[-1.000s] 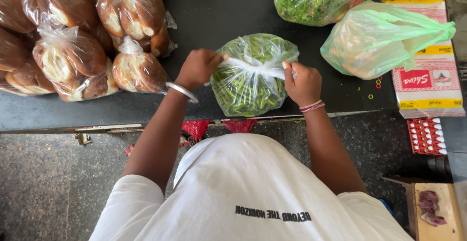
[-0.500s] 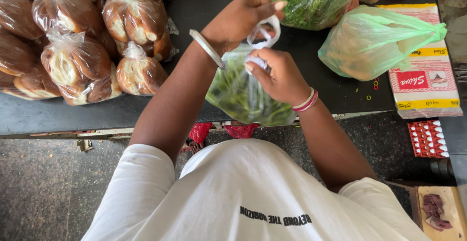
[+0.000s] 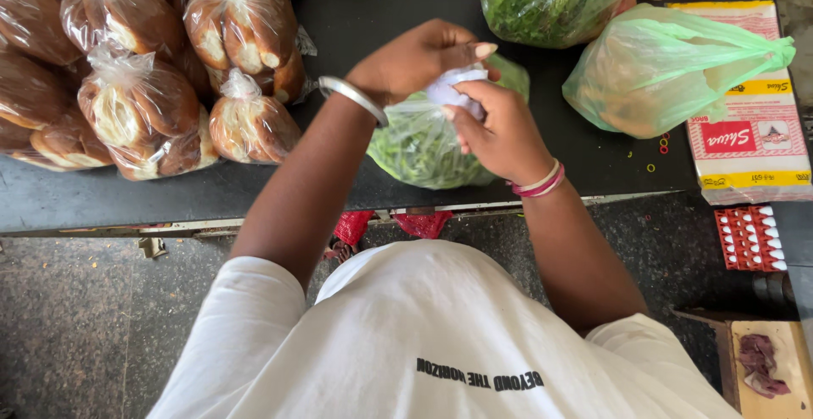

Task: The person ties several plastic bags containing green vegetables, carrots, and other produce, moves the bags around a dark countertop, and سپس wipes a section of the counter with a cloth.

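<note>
Both hands have closed in over the bag's neck since a second ago, when they sat apart at either side of it; the bag itself has stayed at the counter's near edge. Nearest the body, at six o'clock of the hands, the clear bag of green beans (image 3: pixel 419 144) rests on the dark counter (image 3: pixel 356 178). Right hand (image 3: pixel 500 127), with pink bands at the wrist, has its fingers curled and pressed together around the twisted white neck of the bag. Left hand (image 3: pixel 415 59), a metal bangle on its wrist, arches over from ten o'clock, fingers bent and pinching the same knot of plastic against the right thumb. At nine o'clock lies a heap of bagged bread loaves (image 3: pixel 144 89). At three o'clock sits a pale green bag (image 3: pixel 669 80), touching a flat printed packet (image 3: pixel 749 144). Farthest, at one o'clock, a bag of leafy greens (image 3: pixel 550 0) lies near the top edge.
</note>
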